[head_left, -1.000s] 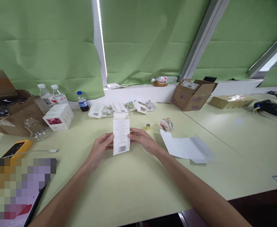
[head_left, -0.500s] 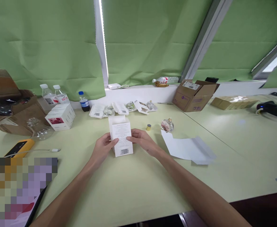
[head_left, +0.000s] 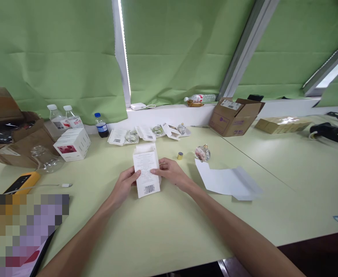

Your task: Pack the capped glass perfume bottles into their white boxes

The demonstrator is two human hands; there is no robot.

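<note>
both hands, left hand (head_left: 124, 185) and right hand (head_left: 172, 174), gripped a small white printed cardboard box (head_left: 146, 171) with a barcode, fingers closed on its sides, above the pale green table (head_left: 163, 231).

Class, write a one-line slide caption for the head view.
Left hand and right hand grip small white barcoded carton.

- We cannot read the print on the white carton (head_left: 146, 172); it is too small.
- Our left hand (head_left: 124, 186) and right hand (head_left: 171, 174) cover the carton's side edges.
- A pixelated block (head_left: 24, 231) hides the lower left corner.
- The brown paper bags (head_left: 10, 130) run off the left edge.
- The black device (head_left: 332, 132) is cut by the right edge.
</note>
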